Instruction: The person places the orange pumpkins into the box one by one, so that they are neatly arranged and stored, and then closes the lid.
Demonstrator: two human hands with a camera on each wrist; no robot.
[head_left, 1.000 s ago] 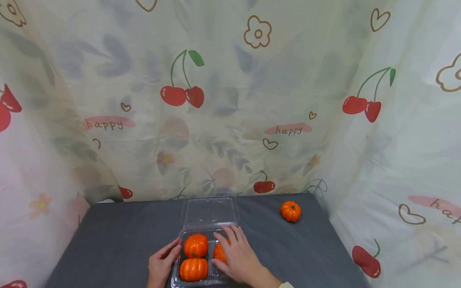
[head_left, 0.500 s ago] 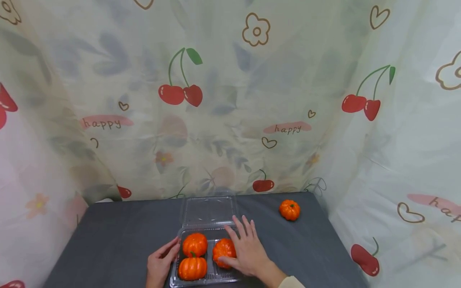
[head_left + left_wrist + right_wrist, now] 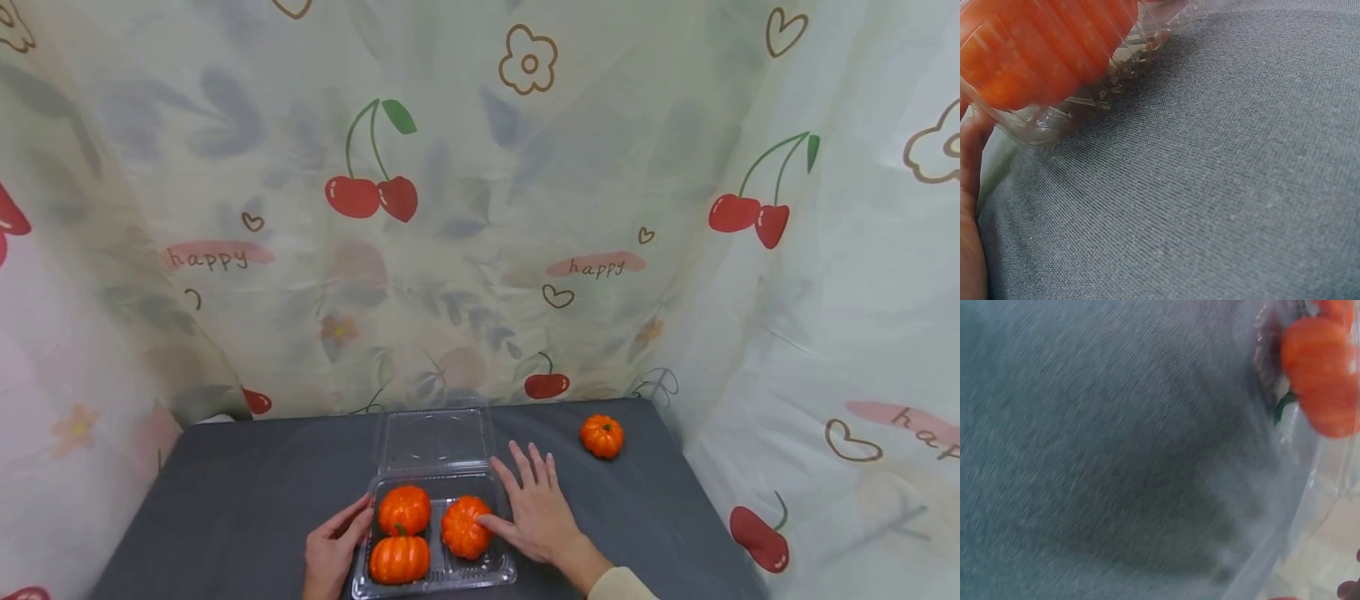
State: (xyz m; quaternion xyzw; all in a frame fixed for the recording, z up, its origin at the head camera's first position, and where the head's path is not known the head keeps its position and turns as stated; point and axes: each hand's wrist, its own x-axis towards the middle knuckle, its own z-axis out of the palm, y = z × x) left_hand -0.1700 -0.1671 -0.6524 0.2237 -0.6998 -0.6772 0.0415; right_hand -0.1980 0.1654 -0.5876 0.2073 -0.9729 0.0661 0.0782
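Observation:
A clear plastic clamshell box (image 3: 480,577) lies on the table, its hinged lid (image 3: 435,437) folded back. Inside on the left sit two small orange pumpkins, one farther back (image 3: 405,508) and one nearer (image 3: 400,562). A third pumpkin (image 3: 463,533) is on the right side of the box. My left hand (image 3: 332,546) holds the box's left rim between thumb and fingers. My right hand (image 3: 542,515) is spread with straight fingers over the box's right edge, the thumb overlapping the third pumpkin. In the left wrist view, fingers (image 3: 971,156) are at the clear box's corner.
One more orange pumpkin (image 3: 602,437) lies toward the far right of the table. Dark grey cloth (image 3: 247,500) covers the table. Behind and at both sides hang pale curtains (image 3: 465,275) printed with cherries and flowers.
My right hand has moved right, off the third pumpkin, its fingers spreading and uncovering that pumpkin. My left hand has stayed at the box's left rim.

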